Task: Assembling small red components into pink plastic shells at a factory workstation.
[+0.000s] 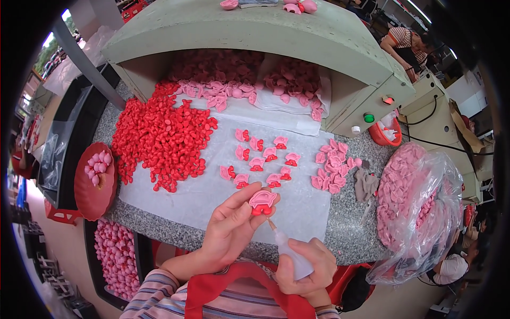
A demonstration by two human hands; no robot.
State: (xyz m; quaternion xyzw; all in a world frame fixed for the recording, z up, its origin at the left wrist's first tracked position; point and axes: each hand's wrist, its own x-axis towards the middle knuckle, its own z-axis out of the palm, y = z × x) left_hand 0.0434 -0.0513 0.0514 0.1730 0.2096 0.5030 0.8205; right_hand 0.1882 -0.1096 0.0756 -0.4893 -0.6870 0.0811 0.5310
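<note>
My left hand [229, 226] pinches a small pink-and-red plastic piece [262, 200], pink on top and red below, over the near part of the white paper sheet [196, 204]. In my right hand [313, 263] is a translucent squeeze bottle [292, 252], its thin nozzle tilted up just below the piece. Whether the tip touches the piece is hard to tell. Beyond my hands, several similar pink-and-red pieces [256, 164] lie in loose rows. A big heap of red parts [159, 138] covers the paper's left side. Loose pink parts [334, 165] sit to the right.
A pale green metal cabinet [249, 26] stands behind, with pink parts [218, 90] in its opening. At right are a plastic bag of pink parts [406, 196], a grey cloth [366, 184] and an orange basket [383, 134]. A red dish [87, 194] is left. Other people work farther off.
</note>
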